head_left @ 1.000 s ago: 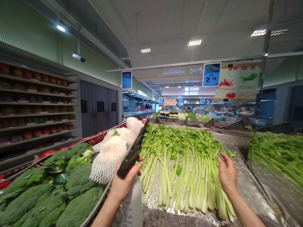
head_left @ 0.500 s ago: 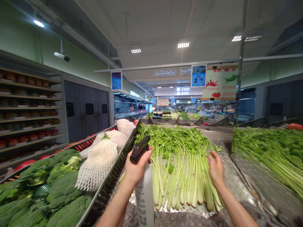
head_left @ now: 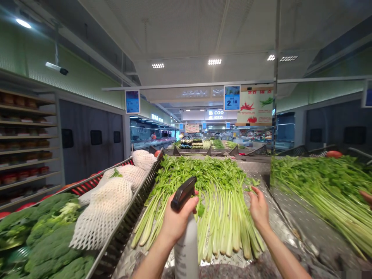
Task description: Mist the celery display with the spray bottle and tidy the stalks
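My left hand [head_left: 177, 221] is wrapped round the neck of a spray bottle [head_left: 186, 250] with a white body and a black trigger head. The bottle stands out over the left part of the celery [head_left: 221, 217], which lies in a wide spread, leaves to the back and pale stalk ends towards me. My right hand [head_left: 258, 207] is at the right side of the celery, fingers loosely bent and apart, with nothing seen in it. Close to its fingertips is a small leafy sprig [head_left: 253, 182]. Whether the fingers touch the stalks, I cannot tell.
A black crate edge [head_left: 130, 209] divides the celery from broccoli [head_left: 52, 244] and produce in white foam netting [head_left: 101, 213] on the left. A mirror panel [head_left: 314, 209] on the right reflects the celery. Price signs [head_left: 231, 97] hang from a rail above.
The view has turned to the right. My left hand has moved right with the spray bottle, over the celery, and its black head now points more to the right. My right hand stays beside the celery.
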{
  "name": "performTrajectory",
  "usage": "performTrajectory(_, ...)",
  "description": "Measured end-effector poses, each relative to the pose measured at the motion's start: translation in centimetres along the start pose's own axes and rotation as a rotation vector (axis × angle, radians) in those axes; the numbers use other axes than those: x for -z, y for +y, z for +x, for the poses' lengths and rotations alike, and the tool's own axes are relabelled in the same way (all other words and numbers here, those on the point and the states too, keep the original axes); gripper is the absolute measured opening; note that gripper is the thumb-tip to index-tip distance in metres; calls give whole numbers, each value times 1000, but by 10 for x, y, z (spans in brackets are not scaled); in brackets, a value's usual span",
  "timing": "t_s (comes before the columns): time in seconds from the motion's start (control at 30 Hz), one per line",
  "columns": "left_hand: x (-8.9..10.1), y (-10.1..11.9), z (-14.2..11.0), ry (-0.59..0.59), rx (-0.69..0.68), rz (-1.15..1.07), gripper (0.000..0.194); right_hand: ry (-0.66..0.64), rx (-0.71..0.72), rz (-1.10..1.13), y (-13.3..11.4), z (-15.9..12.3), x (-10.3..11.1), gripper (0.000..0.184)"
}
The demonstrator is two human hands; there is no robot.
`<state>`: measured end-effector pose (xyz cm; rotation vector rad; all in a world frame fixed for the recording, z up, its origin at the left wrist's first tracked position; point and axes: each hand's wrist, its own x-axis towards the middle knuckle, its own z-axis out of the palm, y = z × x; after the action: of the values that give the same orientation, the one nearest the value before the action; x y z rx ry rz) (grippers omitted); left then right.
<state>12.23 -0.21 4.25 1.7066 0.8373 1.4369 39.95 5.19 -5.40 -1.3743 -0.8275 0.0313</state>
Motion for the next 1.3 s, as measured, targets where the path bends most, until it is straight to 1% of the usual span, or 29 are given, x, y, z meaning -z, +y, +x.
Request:
performTrajectory(0.17,-20,-10,7,-4,3,-20,25,11,15,-13,-4,5,4,50)
performTrajectory(0.27,-30,-13,9,-16,-18,-12,23,23,33,-29,-6,8,8,51)
performTrajectory(0.53,-54,-14,7,-160,-8,-99,19,16,44,-51,-5,15,19,55)
performTrajectory(0.63,-60,-16,6,-187,1,-92,16,35,35,-55,-2,15,24,54)
performTrajectory(0.73,-61,-18,3,-199,16,-100,18,56,35,-59,3,15,28,54)
performTrajectory(0.83,-58,-20,0,-210,20,-96,18,69,46,-57,7,16,32,52)
performTrajectory(0.93,-50,-21,-1,-210,31,-94,18,77,58,-54,10,16,34,51)
performTrajectory(1.0,-41,-20,1,-155,44,-87,20,79,60,-55,11,16,34,52)
performTrajectory(1.13,-21,-18,8,0,46,-34,24,68,52,-57,9,14,27,52)
performTrajectory(1.3,-2,-29,22,92,-17,29,23,21,59,-40,0,7,9,52)
